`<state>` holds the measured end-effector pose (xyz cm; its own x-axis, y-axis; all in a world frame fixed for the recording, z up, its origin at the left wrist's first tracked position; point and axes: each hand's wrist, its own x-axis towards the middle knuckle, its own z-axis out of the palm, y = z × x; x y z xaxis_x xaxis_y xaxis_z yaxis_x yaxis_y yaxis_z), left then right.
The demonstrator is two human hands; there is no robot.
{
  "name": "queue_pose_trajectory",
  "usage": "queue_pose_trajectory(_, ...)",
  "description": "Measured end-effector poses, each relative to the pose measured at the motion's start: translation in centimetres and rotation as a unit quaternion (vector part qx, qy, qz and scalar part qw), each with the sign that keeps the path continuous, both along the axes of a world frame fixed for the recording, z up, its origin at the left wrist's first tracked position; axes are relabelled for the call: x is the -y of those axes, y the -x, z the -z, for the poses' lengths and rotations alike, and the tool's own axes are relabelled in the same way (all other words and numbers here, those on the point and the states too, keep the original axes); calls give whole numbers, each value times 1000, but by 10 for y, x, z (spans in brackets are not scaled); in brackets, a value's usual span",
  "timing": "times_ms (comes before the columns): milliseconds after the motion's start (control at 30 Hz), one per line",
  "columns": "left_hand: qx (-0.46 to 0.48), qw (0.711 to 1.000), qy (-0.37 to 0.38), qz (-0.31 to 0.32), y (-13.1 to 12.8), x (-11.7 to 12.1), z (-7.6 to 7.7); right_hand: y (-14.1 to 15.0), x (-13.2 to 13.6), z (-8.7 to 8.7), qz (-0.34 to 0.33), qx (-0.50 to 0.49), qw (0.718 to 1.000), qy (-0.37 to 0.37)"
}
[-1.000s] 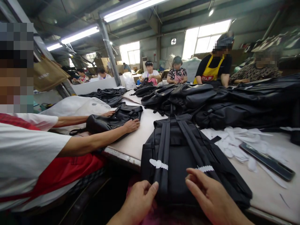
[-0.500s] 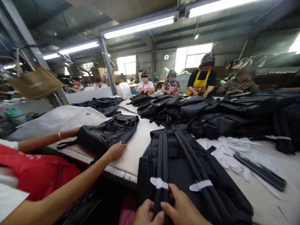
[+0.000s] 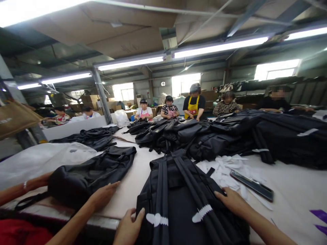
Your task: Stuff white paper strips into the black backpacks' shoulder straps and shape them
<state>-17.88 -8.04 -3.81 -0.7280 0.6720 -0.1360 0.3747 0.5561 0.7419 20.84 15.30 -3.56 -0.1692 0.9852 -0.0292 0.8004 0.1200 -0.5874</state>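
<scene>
A black backpack [image 3: 176, 204] lies in front of me on the table, its back panel and two shoulder straps facing up. White toothed bands [image 3: 157, 219] are wrapped around the straps, one on each. At the backpack's lower left edge, my left hand [image 3: 129, 226] is closed on its side, thumb uppermost. My right hand [image 3: 231, 200] grips the opposite side edge, with the thumb on top and the other fingers partly hidden. Beside the right hand lie loose white bands [image 3: 227, 166] and a dark phone-like slab [image 3: 252, 185].
To my left, a co-worker's hands [image 3: 104, 195] are on another black backpack [image 3: 94, 170]. A heap of black backpacks [image 3: 194, 131] runs across the table's far side. Clear plastic sheeting [image 3: 48, 160] lies at left, purple pieces [image 3: 319, 216] at right. Several people work beyond.
Both my hands have left the left shoulder strap and moved apart to the backpack's two sides. The view has swung right and upward.
</scene>
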Motion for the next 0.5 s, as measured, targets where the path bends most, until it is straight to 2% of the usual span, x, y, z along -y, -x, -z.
queue_pose_trajectory(33, 3, 1000, -5, 5, -1, -6, -5, -1, 0, 3, 3, -26, 999, 27)
queue_pose_trajectory(100, 30, 999, -45, -5, 3, -11, -23, -1, 6, -2, 0, -104, 990, 95)
queue_pose_trajectory(200, 83, 988, -127, -24, 21, -5, -65, -1, 23, -26, -48, -267, 936, 223)
queue_pose_trajectory(233, 94, 984, -149, -22, 26, -1, -78, -2, 29, -34, -60, -303, 921, 239)
queue_pose_trajectory(300, 120, 976, -180, -9, 32, 5, -96, -3, 44, -45, -64, -332, 919, 202)
queue_pose_trajectory(333, 132, 973, -187, 1, 31, 7, -100, -2, 52, -46, -57, -333, 927, 164)
queue_pose_trajectory(400, 142, 972, -187, 22, 22, 8, -99, -1, 71, -39, -36, -336, 935, 106)
queue_pose_trajectory(500, 178, 965, -187, 52, 5, 6, -84, 1, 97, -11, -2, -303, 949, 91)
